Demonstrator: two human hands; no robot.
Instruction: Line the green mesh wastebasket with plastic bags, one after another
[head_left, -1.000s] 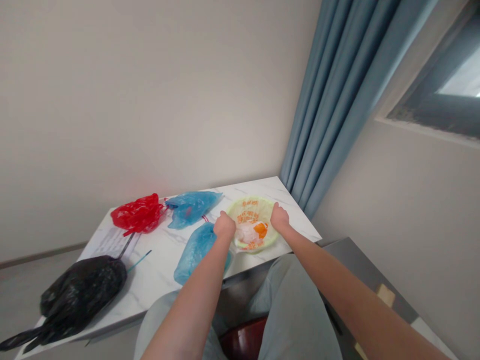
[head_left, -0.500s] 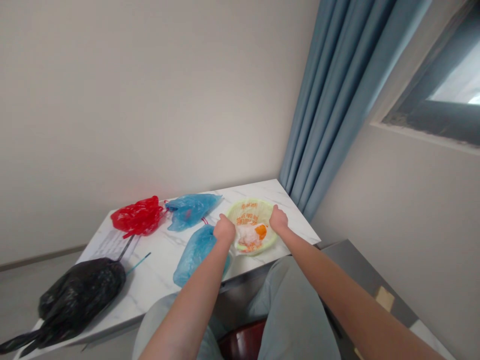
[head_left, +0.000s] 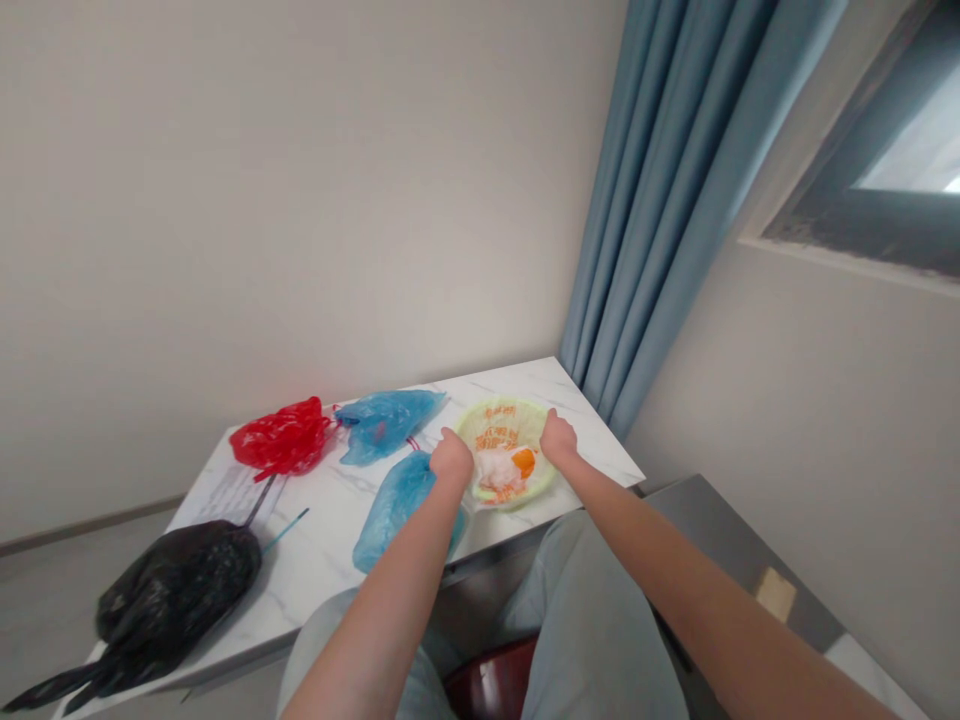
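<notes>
A round, pale green waste bin [head_left: 541,488] is lined with a thin plastic bag [head_left: 491,418] that has orange printing. Crumpled white stuff [head_left: 495,468] and an orange piece [head_left: 523,461] lie inside it. My left hand [head_left: 452,458] is closed on the left of the rim, and my right hand [head_left: 558,438] is closed on the right. Whether the fingers grip the rim itself or only the liner folded over it is too small to tell. Beside my left forearm lies a filled blue plastic bag [head_left: 401,500], partly hidden by that arm.
The white marbled table [head_left: 322,570] also bears another blue bag [head_left: 390,420], a red bag [head_left: 285,437], a knotted black bag [head_left: 184,590], a printed sheet [head_left: 217,497] and a thin blue pen-like stick [head_left: 286,528]. A blue curtain [head_left: 652,220] hangs at the right corner.
The view has shifted slightly, so the bags on the left appear a little further right. Both hands keep their places on the bin.
</notes>
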